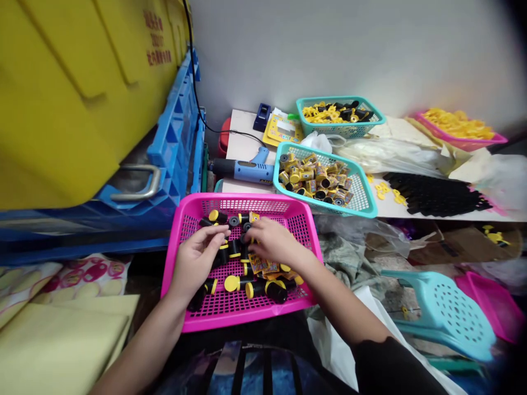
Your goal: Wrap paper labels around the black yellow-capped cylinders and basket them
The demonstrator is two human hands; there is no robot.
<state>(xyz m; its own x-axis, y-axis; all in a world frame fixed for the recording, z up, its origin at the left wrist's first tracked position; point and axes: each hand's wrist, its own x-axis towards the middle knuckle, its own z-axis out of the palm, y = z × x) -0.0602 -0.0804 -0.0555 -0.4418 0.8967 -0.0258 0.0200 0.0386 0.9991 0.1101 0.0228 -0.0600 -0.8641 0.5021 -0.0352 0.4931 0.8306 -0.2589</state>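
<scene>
A pink plastic basket (307, 258) rests at my lap, with several small black cylinders with yellow caps (255, 289) lying loose in it. My left hand (196, 253) is over the basket's left half, thumb and fingers pinched together; anything between them is too small to make out. Beside it, my right hand (272, 240) dips among the pieces with its fingers curled down, and the fingertips are partly hidden. Printed yellow labels (269, 269) lie under the right hand. A dark grey round end of a cylinder (234, 221) faces up between the hands.
Behind stands a teal basket (366, 192) of label-wrapped cylinders, with a blue heat gun (251, 171) to its left. Another teal basket (341, 130) holds yellow and black parts. Blue crates (173, 137) rise at left; a light blue stool (453, 312) stands at right.
</scene>
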